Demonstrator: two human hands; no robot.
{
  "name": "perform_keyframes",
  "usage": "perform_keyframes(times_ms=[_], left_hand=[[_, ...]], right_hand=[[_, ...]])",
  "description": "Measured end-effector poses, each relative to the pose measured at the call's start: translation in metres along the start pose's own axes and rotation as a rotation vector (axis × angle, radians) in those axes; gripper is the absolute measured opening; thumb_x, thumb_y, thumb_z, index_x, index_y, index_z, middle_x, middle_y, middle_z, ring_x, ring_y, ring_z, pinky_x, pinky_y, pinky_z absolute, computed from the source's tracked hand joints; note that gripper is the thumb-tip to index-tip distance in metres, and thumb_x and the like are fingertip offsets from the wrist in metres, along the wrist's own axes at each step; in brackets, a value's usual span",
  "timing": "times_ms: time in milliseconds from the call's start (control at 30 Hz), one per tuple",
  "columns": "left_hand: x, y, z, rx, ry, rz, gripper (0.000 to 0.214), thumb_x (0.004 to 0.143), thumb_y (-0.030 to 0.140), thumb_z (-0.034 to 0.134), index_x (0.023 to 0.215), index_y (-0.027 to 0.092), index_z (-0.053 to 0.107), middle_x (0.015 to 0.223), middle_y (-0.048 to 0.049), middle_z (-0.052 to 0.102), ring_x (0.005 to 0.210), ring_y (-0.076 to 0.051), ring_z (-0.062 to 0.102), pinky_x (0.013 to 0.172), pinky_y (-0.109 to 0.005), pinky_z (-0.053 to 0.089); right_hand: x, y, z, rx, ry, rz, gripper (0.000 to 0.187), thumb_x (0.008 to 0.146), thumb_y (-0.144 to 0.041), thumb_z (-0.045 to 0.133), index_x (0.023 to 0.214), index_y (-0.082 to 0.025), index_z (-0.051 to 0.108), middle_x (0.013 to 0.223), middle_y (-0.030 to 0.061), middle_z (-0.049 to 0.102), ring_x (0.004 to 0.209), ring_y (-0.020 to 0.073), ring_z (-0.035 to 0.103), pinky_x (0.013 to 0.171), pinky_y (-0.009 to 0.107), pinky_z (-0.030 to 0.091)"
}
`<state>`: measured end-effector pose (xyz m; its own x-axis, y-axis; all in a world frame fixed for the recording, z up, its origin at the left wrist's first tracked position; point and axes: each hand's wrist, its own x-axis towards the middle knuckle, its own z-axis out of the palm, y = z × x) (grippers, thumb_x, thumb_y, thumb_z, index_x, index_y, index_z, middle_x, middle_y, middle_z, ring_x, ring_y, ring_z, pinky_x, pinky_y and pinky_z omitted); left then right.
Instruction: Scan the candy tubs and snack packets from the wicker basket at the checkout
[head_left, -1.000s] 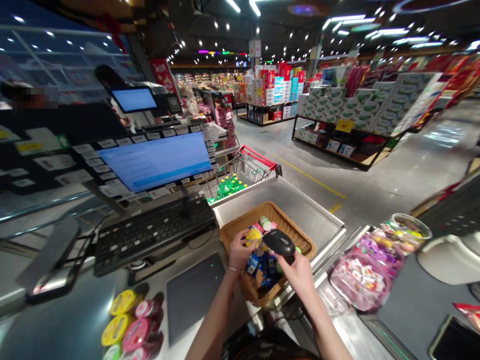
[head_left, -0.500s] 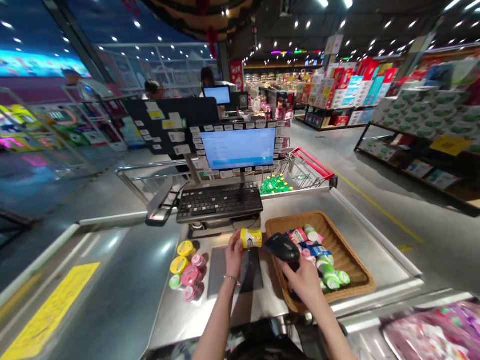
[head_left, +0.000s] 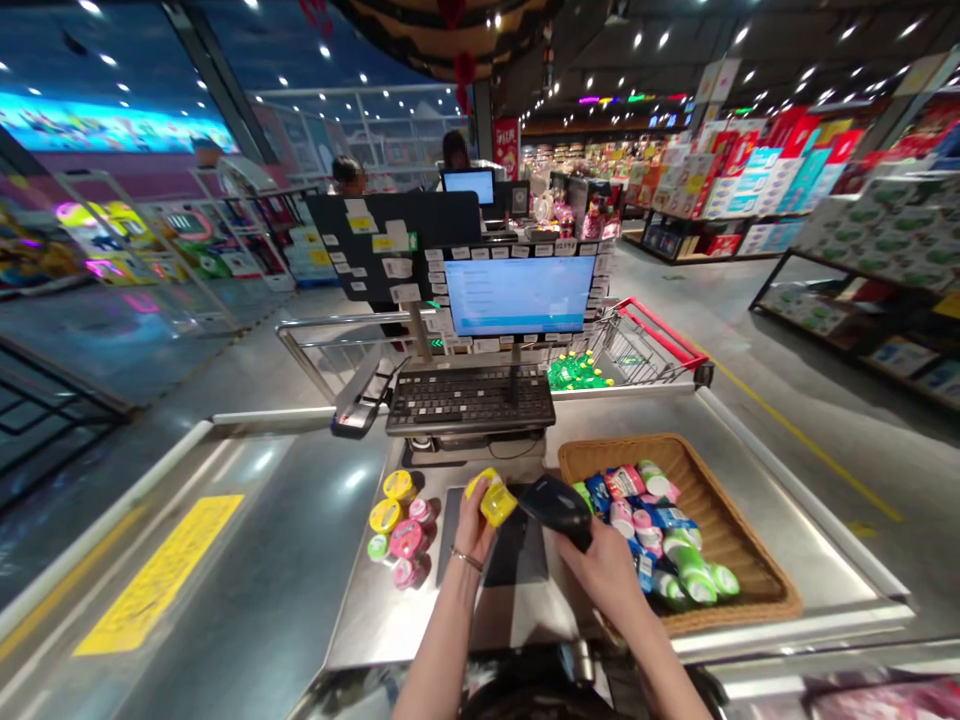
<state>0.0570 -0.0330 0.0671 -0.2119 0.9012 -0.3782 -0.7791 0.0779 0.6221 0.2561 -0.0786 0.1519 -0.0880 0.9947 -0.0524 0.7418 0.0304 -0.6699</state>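
I see left hand pinching yellow tub over dark pad. Right hand clamped on scanner at 3 o'clock, hands apart. My worry: tilted tub slips, knocks loose tubs at 9 o'clock.

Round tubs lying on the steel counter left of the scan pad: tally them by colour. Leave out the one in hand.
Yellow tubs: 2
Pink tubs: 3
Green tub: 1
Total: 6
Left out: the held yellow tub in the left hand.
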Motion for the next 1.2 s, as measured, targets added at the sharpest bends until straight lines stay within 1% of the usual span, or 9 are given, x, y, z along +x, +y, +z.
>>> perform_keyframes(times_ms=[133, 267, 367, 467, 567, 667, 833, 1067, 1200], left_hand=[[0.001, 0.004, 0.002, -0.041, -0.004, -0.044, 0.027, 0.083, 0.034, 0.065, 0.101, 0.015, 0.060, 0.091, -0.0076, 0.071, 0.079, -0.016, 0.069, 0.070, -0.026, 0.057], [-0.003, 0.008, 0.005, -0.092, -0.076, -0.081, 0.040, 0.087, 0.046, 0.058, 0.111, 0.014, 0.060, 0.097, -0.0101, 0.072, 0.080, -0.019, 0.070, 0.065, -0.028, 0.058], [-0.005, 0.010, 0.006, -0.125, -0.121, -0.092, 0.048, 0.088, 0.051, 0.053, 0.118, 0.014, 0.059, 0.101, -0.0121, 0.071, 0.077, -0.019, 0.070, 0.061, -0.028, 0.058], [-0.004, 0.011, 0.006, -0.189, -0.117, -0.102, 0.051, 0.088, 0.050, 0.054, 0.121, 0.012, 0.058, 0.100, -0.0134, 0.072, 0.082, -0.020, 0.071, 0.068, -0.030, 0.059], [-0.003, 0.011, 0.006, -0.222, -0.090, -0.117, 0.047, 0.088, 0.045, 0.057, 0.122, 0.013, 0.059, 0.097, -0.0113, 0.073, 0.082, -0.020, 0.071, 0.075, -0.032, 0.059], [-0.003, 0.011, 0.007, -0.222, -0.086, -0.116, 0.043, 0.088, 0.042, 0.058, 0.121, 0.015, 0.059, 0.095, -0.0092, 0.073, 0.079, -0.018, 0.071, 0.076, -0.032, 0.059], [-0.001, 0.011, 0.006, -0.223, -0.079, -0.120, 0.043, 0.088, 0.042, 0.058, 0.122, 0.015, 0.059, 0.099, -0.0099, 0.073, 0.081, -0.018, 0.071, 0.077, -0.031, 0.059], [0.000, 0.012, 0.004, -0.218, -0.101, -0.128, 0.043, 0.089, 0.043, 0.056, 0.120, 0.014, 0.060, 0.099, -0.0108, 0.073, 0.083, -0.019, 0.071, 0.078, -0.032, 0.058], [0.001, 0.011, 0.004, -0.205, -0.075, -0.119, 0.042, 0.089, 0.043, 0.056, 0.120, 0.015, 0.060, 0.098, -0.0098, 0.073, 0.081, -0.019, 0.071, 0.077, -0.031, 0.059]], right_hand=[[-0.002, 0.000, -0.006, 0.015, 0.007, -0.033, 0.023, 0.082, -0.034, 0.056, 0.090, -0.016, 0.068, 0.082, 0.0108, 0.073, 0.081, 0.0273, 0.069, 0.065, 0.027, 0.044], [-0.008, -0.005, -0.014, -0.042, -0.027, -0.030, 0.022, 0.083, -0.033, 0.056, 0.091, -0.016, 0.067, 0.081, 0.0096, 0.073, 0.078, 0.0258, 0.070, 0.064, 0.026, 0.043], [-0.012, -0.011, -0.019, -0.107, -0.075, -0.013, 0.021, 0.084, -0.032, 0.057, 0.093, -0.016, 0.066, 0.082, 0.0108, 0.074, 0.081, 0.0276, 0.070, 0.063, 0.026, 0.043], [-0.015, -0.015, -0.020, -0.115, -0.114, -0.033, 0.019, 0.085, -0.028, 0.055, 0.096, -0.017, 0.065, 0.086, 0.0111, 0.074, 0.086, 0.0288, 0.070, 0.066, 0.027, 0.043], [-0.017, -0.018, -0.020, -0.107, -0.133, -0.041, 0.022, 0.087, -0.029, 0.054, 0.103, -0.017, 0.065, 0.089, 0.0110, 0.074, 0.088, 0.0290, 0.070, 0.068, 0.028, 0.044], [-0.018, -0.020, -0.021, -0.113, -0.145, -0.033, 0.024, 0.088, -0.030, 0.054, 0.104, -0.017, 0.064, 0.088, 0.0110, 0.074, 0.087, 0.0297, 0.070, 0.066, 0.028, 0.043], [-0.020, -0.020, -0.023, -0.108, -0.160, -0.044, 0.022, 0.088, -0.030, 0.054, 0.103, -0.017, 0.065, 0.083, 0.0093, 0.074, 0.082, 0.0279, 0.071, 0.064, 0.027, 0.042], [-0.020, -0.021, -0.025, -0.119, -0.171, -0.057, 0.023, 0.088, -0.030, 0.053, 0.103, -0.016, 0.065, 0.084, 0.0107, 0.074, 0.084, 0.0288, 0.071, 0.065, 0.028, 0.042], [-0.020, -0.020, -0.025, -0.100, -0.161, -0.073, 0.024, 0.088, -0.031, 0.052, 0.103, -0.017, 0.064, 0.085, 0.0106, 0.074, 0.085, 0.0280, 0.070, 0.067, 0.028, 0.043]])
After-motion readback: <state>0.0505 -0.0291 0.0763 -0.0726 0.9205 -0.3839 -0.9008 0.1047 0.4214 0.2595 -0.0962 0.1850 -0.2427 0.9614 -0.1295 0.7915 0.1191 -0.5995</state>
